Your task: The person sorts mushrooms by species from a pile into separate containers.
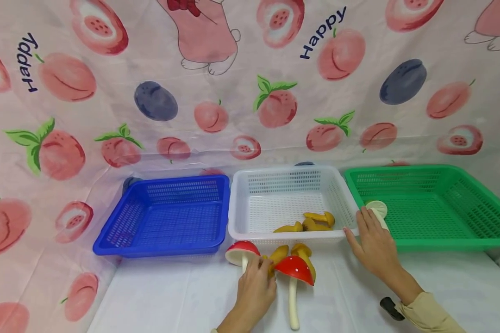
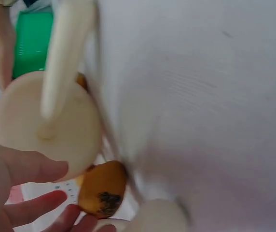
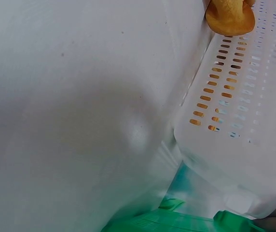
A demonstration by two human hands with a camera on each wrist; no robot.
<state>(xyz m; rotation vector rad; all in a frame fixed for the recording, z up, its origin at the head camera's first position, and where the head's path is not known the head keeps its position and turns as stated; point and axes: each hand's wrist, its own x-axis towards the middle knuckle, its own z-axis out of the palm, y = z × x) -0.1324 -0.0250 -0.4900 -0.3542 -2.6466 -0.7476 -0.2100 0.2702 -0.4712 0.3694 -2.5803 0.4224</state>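
1. Closest to my camera is the left hand (image 1: 255, 291), in front of the white basket (image 1: 275, 208), my landmark. I see its thumb and fingers apart, slightly bent, beside a yellow mushroom (image 1: 279, 254); from the left wrist feed I cannot tell whether the fingertips press on it.
2. That yellow mushroom lies just in front of the white basket, between 2 red ones: the left red mushroom (image 1: 243, 246), near the basket's front left corner, and the right red mushroom (image 1: 294, 269), its stem pointing away from the basket.
3. I find another yellow mushroom (image 1: 302, 251) just in front of the white basket, partly hidden by a red cap.
4. Inside the white basket I count 3 more yellow pieces (image 1: 316, 225), gathered toward its front wall.
5. The right hand (image 1: 377, 247) rests at the white basket's front right corner, fingers extended and close together, thumb apart from them at the rim.
6. To the white basket's right I have the green basket (image 1: 437, 243), with a pale round piece (image 1: 379, 208) inside, partly behind that hand.
7. To the white basket's left sits the blue basket (image 1: 183, 222).
8. Behind the white basket hangs a fruit-printed cloth (image 1: 233, 92); beneath it spreads the white surface (image 1: 171, 291).
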